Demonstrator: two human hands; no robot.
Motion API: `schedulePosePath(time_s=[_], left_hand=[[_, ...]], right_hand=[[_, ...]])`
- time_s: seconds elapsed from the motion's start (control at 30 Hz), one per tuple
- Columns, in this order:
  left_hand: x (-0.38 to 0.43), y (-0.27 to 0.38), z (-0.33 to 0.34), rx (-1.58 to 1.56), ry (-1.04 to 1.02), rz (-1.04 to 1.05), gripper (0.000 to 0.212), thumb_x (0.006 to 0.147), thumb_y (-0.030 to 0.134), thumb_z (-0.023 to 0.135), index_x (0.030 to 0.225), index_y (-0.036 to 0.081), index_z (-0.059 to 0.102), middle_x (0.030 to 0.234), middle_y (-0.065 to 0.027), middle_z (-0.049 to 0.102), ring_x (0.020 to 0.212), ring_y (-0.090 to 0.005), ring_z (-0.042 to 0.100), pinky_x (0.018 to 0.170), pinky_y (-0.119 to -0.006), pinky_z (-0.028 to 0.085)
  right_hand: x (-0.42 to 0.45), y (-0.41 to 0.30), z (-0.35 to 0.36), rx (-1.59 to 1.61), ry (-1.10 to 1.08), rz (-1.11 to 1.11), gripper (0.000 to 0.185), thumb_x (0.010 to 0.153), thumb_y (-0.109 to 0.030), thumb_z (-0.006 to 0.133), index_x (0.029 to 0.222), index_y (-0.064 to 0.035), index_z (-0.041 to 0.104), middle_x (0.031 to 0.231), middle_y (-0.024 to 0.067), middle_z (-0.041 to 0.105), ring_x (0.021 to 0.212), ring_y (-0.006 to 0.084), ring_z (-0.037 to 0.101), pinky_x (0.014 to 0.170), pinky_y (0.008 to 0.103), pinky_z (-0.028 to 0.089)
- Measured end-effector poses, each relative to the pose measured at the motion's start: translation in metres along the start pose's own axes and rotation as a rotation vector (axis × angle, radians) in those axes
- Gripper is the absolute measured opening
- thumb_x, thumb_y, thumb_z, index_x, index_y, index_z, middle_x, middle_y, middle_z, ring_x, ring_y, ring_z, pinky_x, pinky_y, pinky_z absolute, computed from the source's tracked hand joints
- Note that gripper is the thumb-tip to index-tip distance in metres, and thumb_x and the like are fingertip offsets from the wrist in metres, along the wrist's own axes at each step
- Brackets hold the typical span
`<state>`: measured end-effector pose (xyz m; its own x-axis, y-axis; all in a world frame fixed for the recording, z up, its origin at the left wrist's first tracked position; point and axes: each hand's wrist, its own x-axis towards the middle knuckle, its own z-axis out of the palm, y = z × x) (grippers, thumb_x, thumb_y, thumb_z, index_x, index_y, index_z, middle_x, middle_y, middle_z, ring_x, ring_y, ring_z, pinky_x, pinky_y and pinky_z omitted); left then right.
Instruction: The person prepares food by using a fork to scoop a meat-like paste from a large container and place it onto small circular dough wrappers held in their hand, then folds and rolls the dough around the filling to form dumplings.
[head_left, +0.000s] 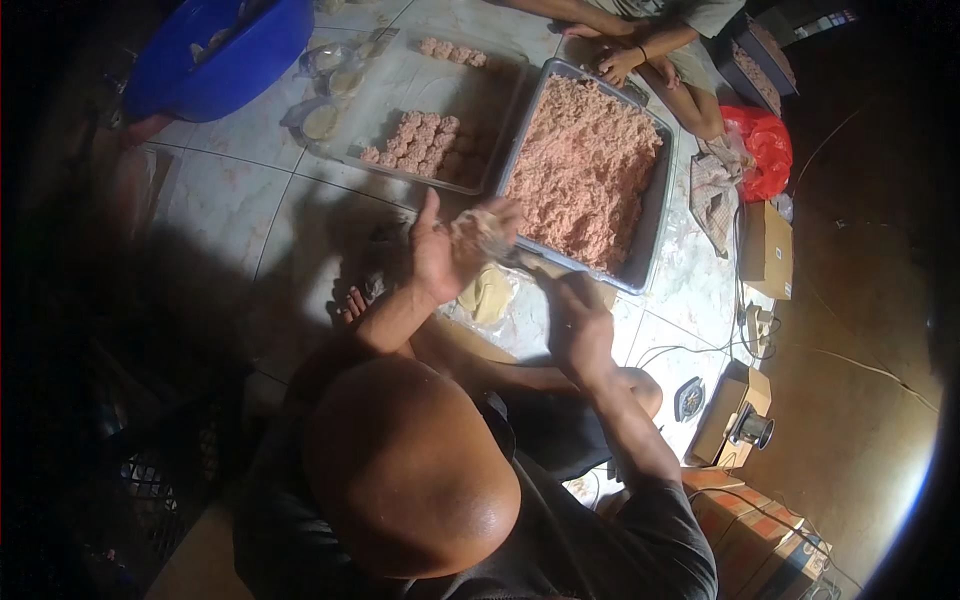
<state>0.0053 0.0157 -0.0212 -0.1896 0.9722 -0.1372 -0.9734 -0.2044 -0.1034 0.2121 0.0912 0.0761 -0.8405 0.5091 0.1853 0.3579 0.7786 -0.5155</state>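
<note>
My left hand (435, 259) is palm up, its thumb raised and its fingers spread under a lump of pale pink filling (474, 231), possibly on a thin wrapper; motion blurs it. In my right hand (581, 322) is the handle of a flat metal spreading tool (504, 251), whose blade touches the lump. Just beyond, a grey plastic tub (581, 271) holds a large mass of pink minced mixture (585, 165). Pale yellow dough wrappers (487, 294) lie on plastic below my hands. A clear tray (356, 163) at the upper left carries rows of shaped dumplings (420, 142).
Another person's hand (616, 66) rests at the tub's far rim. A blue basin (217, 67) and round clear containers (321, 121) stand at the upper left. Along the right are a red plastic bag (765, 154), a checked cloth (714, 187), cardboard boxes (766, 251), cables and an ashtray (688, 399).
</note>
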Motion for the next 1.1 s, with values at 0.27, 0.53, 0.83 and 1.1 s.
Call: schedulePosePath(time_s=[0.27,0.53,0.83,1.1], left_hand=[[-0.024,0.006,-0.020,0.185,0.113,-0.152,0.103,0.093,0.077,0.033,0.137,-0.016,0.045,0.140,-0.0319,0.051,0.130,-0.0404,0.053,0.115,-0.049,0.038],[-0.042,0.024,-0.025,0.039,0.024,-0.096,0.088,0.095,0.072,0.040,0.127,-0.008,0.054,0.106,-0.0211,0.068,0.100,-0.0333,0.068,0.103,-0.049,0.050],[-0.042,0.040,-0.040,0.589,0.400,0.082,0.079,0.098,0.071,0.034,0.133,0.002,0.050,0.118,-0.0229,0.065,0.100,-0.0324,0.068,0.092,-0.045,0.053],[-0.046,0.047,-0.041,0.328,0.144,-0.003,0.082,0.098,0.069,0.038,0.136,-0.003,0.048,0.132,-0.0288,0.058,0.117,-0.0379,0.061,0.105,-0.051,0.046]], right_hand=[[0.000,0.009,-0.005,-0.164,-0.155,-0.123,0.056,0.078,0.001,0.058,0.130,-0.0193,0.065,0.103,0.0084,0.061,0.092,0.0275,0.066,0.068,0.0394,0.058],[0.037,0.044,-0.025,-0.234,-0.092,-0.222,0.026,0.092,-0.015,0.056,0.113,-0.0180,0.071,0.097,0.0111,0.068,0.064,0.0302,0.067,0.052,0.0435,0.054],[0.120,0.090,0.037,-0.440,-0.154,-0.234,0.014,0.096,-0.013,0.051,0.095,-0.0074,0.064,0.083,0.0118,0.063,0.062,0.0275,0.066,0.050,0.0416,0.050],[0.120,0.140,0.026,-0.305,-0.048,-0.136,0.021,0.097,-0.020,0.053,0.089,-0.0029,0.063,0.061,0.0118,0.054,0.050,0.0294,0.054,0.044,0.0430,0.045]])
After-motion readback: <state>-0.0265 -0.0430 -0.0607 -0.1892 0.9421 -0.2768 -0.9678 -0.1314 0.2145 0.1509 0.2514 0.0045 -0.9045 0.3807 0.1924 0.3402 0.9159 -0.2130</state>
